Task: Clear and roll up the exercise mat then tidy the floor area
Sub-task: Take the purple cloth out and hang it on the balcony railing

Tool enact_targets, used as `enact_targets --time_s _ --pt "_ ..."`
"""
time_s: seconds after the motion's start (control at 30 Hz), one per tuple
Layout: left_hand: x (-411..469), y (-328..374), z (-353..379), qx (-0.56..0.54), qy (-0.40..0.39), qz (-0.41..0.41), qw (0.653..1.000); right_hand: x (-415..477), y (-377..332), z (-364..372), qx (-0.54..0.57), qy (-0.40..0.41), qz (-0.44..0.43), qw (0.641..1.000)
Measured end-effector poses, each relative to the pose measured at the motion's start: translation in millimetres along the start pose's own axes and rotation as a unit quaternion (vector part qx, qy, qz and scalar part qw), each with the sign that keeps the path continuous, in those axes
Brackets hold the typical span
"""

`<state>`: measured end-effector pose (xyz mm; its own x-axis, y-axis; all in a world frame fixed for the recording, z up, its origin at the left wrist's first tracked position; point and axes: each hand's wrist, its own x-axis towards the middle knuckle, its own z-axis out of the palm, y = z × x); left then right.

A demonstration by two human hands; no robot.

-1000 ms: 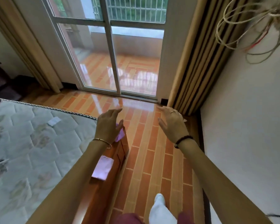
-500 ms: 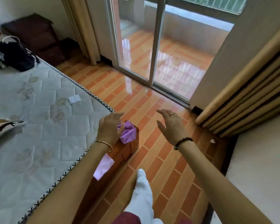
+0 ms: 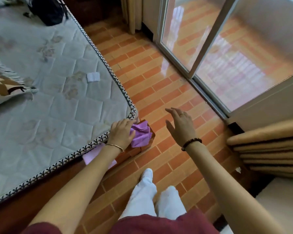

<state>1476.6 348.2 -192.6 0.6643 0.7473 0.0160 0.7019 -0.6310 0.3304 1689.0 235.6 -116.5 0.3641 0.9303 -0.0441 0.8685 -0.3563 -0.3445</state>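
Beside mattress (image 3: 57, 98), left hand (image 3: 121, 133) grips purple cloth (image 3: 141, 134).

The floor (image 3: 152, 78) under me is orange and terracotta tile laid in a brick pattern, with pale grout lines. On my left, the mattress (image 3: 49, 92) is pale grey-white, quilted in diamonds with faded floral prints, and edged in white piping crossed with black stitches. A small white label (image 3: 93, 76) sits on it. The crumpled cloth (image 3: 141, 133) under my left hand (image 3: 121, 132) is lilac purple, on a reddish-brown wooden bed frame (image 3: 135, 150). My left wrist wears a thin gold bangle (image 3: 115, 146), my right a dark beaded bracelet (image 3: 191, 143). My trousers (image 3: 142, 198) are white, my top (image 3: 159, 223) maroon. At far left lies a brown and cream patterned fabric (image 3: 2, 88). The curtain (image 3: 267, 149) on the right is tan with dark stripes.
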Motion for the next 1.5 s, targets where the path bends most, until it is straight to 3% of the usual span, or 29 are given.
enact_targets --time_s 0.37,0.63,0.83,1.13,1.3,1.5 --pt "9.2 -4.2 149.8 -0.013 -0.054 -0.170 0.984 45.0 87.1 107.2 0.032 -0.094 -0.027 0.995" --pt "21.2 -29.6 239.7 0.047 -0.088 -0.220 0.970 64.2 129.7 190.5 0.051 -0.105 -0.055 0.992" --pt "22.3 -45.5 269.9 0.136 -0.004 -0.205 0.969 64.3 139.1 218.4 0.061 -0.106 -0.060 0.991" --pt "32.4 -32.8 222.2 0.128 0.083 -0.168 0.974 73.0 125.3 176.5 0.075 -0.083 -0.062 0.992" --pt "57.7 8.5 141.6 0.082 0.095 -0.168 0.978 79.1 109.7 108.9 0.096 -0.059 -0.069 0.991" --pt "101.5 77.1 27.7 0.041 0.181 -0.096 0.978 92.0 100.0 1.0 0.126 0.011 -0.087 0.988"
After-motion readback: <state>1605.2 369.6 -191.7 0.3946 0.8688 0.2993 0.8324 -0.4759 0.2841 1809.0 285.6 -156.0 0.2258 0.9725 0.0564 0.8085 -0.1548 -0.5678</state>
